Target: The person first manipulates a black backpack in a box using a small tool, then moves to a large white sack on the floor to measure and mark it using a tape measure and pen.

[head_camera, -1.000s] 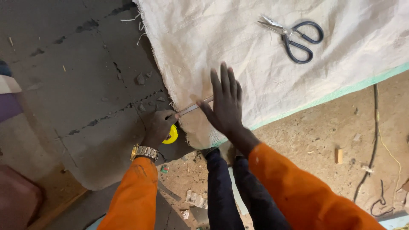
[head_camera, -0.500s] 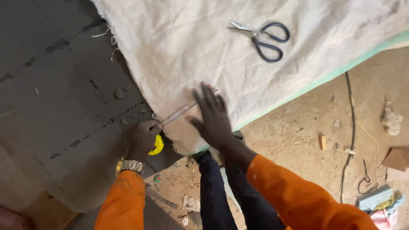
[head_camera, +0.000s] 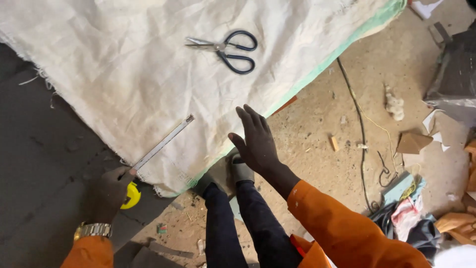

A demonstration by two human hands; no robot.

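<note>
My left hand grips a yellow tape measure at the frayed corner of a white woven sack cloth. Its metal blade runs up and right across the cloth. My right hand hovers flat with fingers spread, just off the cloth's green-striped edge, holding nothing. Black-handled scissors lie shut on the cloth farther up. My legs in dark trousers stand below, between the two hands.
A dark grey mat lies under the cloth on the left. Sandy floor on the right carries a black cord, wood chips, paper scraps and a heap of cloth scraps at the lower right.
The view has swung right. My right hand lifted off the tape blade and cloth and moved right past the green edge. The left hand stays on the tape measure.
</note>
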